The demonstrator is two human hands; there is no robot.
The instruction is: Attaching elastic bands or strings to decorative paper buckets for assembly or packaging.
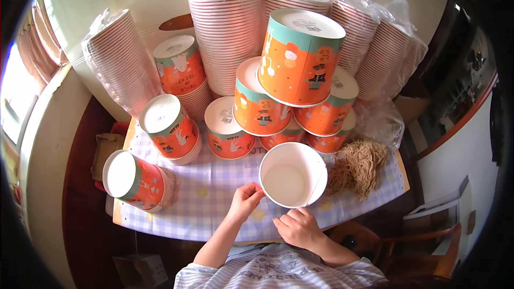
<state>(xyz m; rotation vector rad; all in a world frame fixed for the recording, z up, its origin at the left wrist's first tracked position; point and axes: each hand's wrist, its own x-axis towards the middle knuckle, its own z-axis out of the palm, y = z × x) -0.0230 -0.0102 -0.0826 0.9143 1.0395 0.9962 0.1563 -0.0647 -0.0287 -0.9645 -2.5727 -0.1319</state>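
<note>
An upright white paper bucket point(284, 181) stands near the table's front edge, its open mouth facing me and its inside bare. A thin string point(316, 188) crosses the right part of its mouth and runs down to my right hand point(299, 228), whose fingers are closed on it just below the rim. On the left side of the bucket, my left hand point(247, 201) pinches thumb and forefinger together against the wall; what lies between them is too small to make out. Right of the bucket lies a tangled heap of beige strings point(361, 167).
Upside-down orange-and-green printed buckets point(302, 56) are piled behind; others point(135, 179) stand at the left. Tall bagged stacks of paper buckets point(225, 37) line the back. A checked cloth point(203, 203) covers the table. A wooden chair point(417, 249) is at the lower right.
</note>
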